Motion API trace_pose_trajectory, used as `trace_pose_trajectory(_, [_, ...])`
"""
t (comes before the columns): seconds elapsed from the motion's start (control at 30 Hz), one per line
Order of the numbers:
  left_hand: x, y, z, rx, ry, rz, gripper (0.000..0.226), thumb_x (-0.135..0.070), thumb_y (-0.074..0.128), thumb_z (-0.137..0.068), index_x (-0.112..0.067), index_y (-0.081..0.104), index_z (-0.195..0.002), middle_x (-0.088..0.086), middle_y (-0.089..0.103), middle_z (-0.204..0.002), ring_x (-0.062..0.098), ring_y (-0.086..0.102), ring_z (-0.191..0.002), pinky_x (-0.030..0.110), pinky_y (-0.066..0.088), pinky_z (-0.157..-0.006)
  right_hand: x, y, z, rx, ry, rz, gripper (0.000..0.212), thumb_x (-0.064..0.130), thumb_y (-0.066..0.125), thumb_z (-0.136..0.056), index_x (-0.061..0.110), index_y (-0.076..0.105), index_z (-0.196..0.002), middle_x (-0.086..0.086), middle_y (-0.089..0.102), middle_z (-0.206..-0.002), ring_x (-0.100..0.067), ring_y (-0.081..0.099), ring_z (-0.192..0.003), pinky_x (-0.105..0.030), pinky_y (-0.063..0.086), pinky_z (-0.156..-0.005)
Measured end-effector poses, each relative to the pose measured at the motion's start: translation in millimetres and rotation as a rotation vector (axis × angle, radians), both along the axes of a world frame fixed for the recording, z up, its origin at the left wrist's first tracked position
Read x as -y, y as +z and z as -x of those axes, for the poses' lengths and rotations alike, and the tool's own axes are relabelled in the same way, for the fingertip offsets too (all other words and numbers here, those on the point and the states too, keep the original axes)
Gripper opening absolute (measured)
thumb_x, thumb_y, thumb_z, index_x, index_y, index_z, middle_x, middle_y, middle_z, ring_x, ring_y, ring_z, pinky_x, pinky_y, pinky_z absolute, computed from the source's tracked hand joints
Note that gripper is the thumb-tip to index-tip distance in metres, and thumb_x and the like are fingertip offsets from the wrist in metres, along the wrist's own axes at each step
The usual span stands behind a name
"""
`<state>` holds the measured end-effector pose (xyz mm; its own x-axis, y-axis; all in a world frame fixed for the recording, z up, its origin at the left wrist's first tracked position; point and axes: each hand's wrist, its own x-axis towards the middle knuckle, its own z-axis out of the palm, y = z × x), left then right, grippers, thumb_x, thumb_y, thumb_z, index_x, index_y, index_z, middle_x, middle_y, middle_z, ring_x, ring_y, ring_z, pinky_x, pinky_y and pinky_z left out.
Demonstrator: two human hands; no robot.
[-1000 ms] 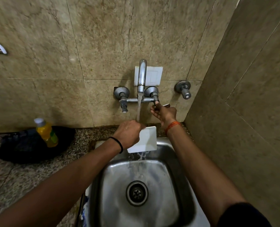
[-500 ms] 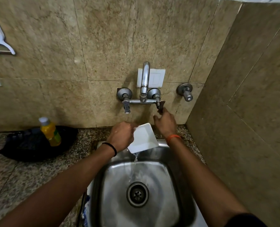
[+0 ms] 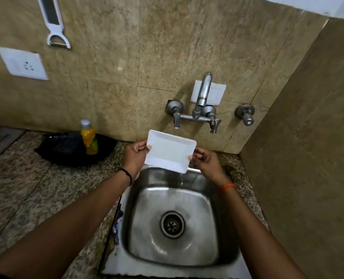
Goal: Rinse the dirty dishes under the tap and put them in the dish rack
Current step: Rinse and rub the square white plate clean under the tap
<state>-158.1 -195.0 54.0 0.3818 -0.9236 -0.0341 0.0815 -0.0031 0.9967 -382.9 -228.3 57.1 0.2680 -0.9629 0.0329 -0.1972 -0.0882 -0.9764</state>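
Fingertips of the left hand [image 3: 136, 156] pinch the left short edge of a white rectangular shallow dish [image 3: 170, 151], and the right hand [image 3: 206, 161] pinches its right edge the same way. The dish sits at frame centre, tilted, its lower right corner dripping water into the square stainless steel sink [image 3: 147, 178] below. The chrome wall tap [image 3: 202, 97] stands above it. A yellow plastic bottle [image 3: 89, 138] stands left of centre on the speckled granite counter [image 3: 26, 188].
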Motion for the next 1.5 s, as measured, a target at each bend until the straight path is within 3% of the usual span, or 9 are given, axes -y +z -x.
trace_pose_trajectory(0.13, [-19,8,-17,-0.403,0.047,-0.045,0.034,0.001,0.05,-0.095,-0.002,0.055,-0.128,0.012,0.066,-0.11,0.019,0.065,-0.085,0.036,0.057,-0.073,-17,4,-22,0.009,0.02,0.061,0.027,0.0,0.063,-0.089,0.011,0.067,-0.113,0.005,0.075,-0.092,-0.007,0.067,-0.084,-0.027,0.055,-0.076])
trace_pose_trajectory(0.3, [-48,16,-47,-0.547,0.044,-0.062,0.035,0.0,0.048,-0.096,-0.005,0.053,-0.13,0.01,0.065,-0.106,0.008,0.067,-0.057,0.042,0.054,-0.079,-34,22,-67,0.102,-0.024,0.131,0.025,0.0,0.065,-0.088,0.016,0.07,-0.106,-0.002,0.075,-0.099,-0.014,0.071,-0.091,-0.029,0.058,-0.078])
trace_pose_trajectory(0.4, [-68,16,-80,-0.534,0.111,-0.048,0.037,-0.001,0.049,-0.096,-0.007,0.053,-0.132,0.014,0.061,-0.122,0.021,0.069,-0.083,0.043,0.05,-0.084,-37,35,-107,-0.02,0.051,0.217,0.025,0.002,0.067,-0.086,0.013,0.071,-0.108,0.001,0.074,-0.102,-0.012,0.071,-0.095,-0.029,0.057,-0.083])
trace_pose_trajectory(0.5, [-91,15,-118,-0.439,0.172,-0.062,0.034,-0.004,0.052,-0.095,-0.007,0.056,-0.129,0.014,0.063,-0.123,0.029,0.062,-0.103,0.041,0.051,-0.084,-37,45,-156,-0.183,0.101,0.291,0.025,0.012,0.069,-0.082,0.013,0.073,-0.107,0.004,0.075,-0.1,-0.011,0.071,-0.091,-0.038,0.058,-0.083])
trace_pose_trajectory(0.63, [-131,23,-191,-0.202,0.255,-0.076,0.028,-0.01,0.057,-0.095,-0.013,0.061,-0.122,0.006,0.069,-0.11,0.016,0.068,-0.086,0.028,0.058,-0.063,-47,58,-240,-0.291,0.177,0.377,0.021,0.011,0.072,-0.08,0.015,0.076,-0.1,0.004,0.076,-0.097,-0.007,0.07,-0.082,-0.037,0.059,-0.078])
trace_pose_trajectory(0.87, [-215,50,-368,0.798,0.384,-0.363,0.015,-0.033,0.063,-0.083,-0.024,0.067,-0.071,0.0,0.065,-0.069,0.016,0.06,-0.065,0.029,0.046,-0.062,-75,79,-408,-0.401,0.361,0.693,0.023,0.013,0.066,-0.083,0.018,0.076,-0.104,0.001,0.076,-0.098,-0.015,0.07,-0.084,-0.023,0.045,-0.066])
trace_pose_trajectory(1.07, [-280,95,-496,1.297,0.729,-0.397,0.038,-0.023,0.058,-0.09,-0.008,0.06,-0.125,0.012,0.062,-0.125,0.033,0.055,-0.116,0.043,0.046,-0.094,-99,106,-554,-0.371,0.433,0.932,0.025,0.019,0.059,-0.091,0.013,0.071,-0.112,-0.015,0.073,-0.09,-0.033,0.067,-0.079,-0.033,0.047,-0.063])
trace_pose_trajectory(1.23, [-320,88,-566,1.317,0.469,-0.692,0.051,-0.025,0.045,-0.098,-0.018,0.035,-0.148,0.008,0.055,-0.137,0.028,0.054,-0.119,0.032,0.043,-0.089,-123,143,-645,-0.171,0.473,1.049,0.013,0.0,0.056,-0.086,0.0,0.068,-0.089,-0.019,0.068,-0.073,-0.033,0.064,-0.066,-0.031,0.031,-0.053])
trace_pose_trajectory(1.5, [-323,93,-600,1.216,0.328,-0.587,0.043,-0.022,0.049,-0.097,-0.03,0.049,-0.139,0.005,0.065,-0.125,0.025,0.059,-0.111,0.028,0.043,-0.086,-144,162,-753,-0.07,0.519,1.112,0.033,-0.001,0.051,-0.085,0.009,0.071,-0.11,-0.015,0.074,-0.092,-0.029,0.069,-0.081,-0.025,0.043,-0.064])
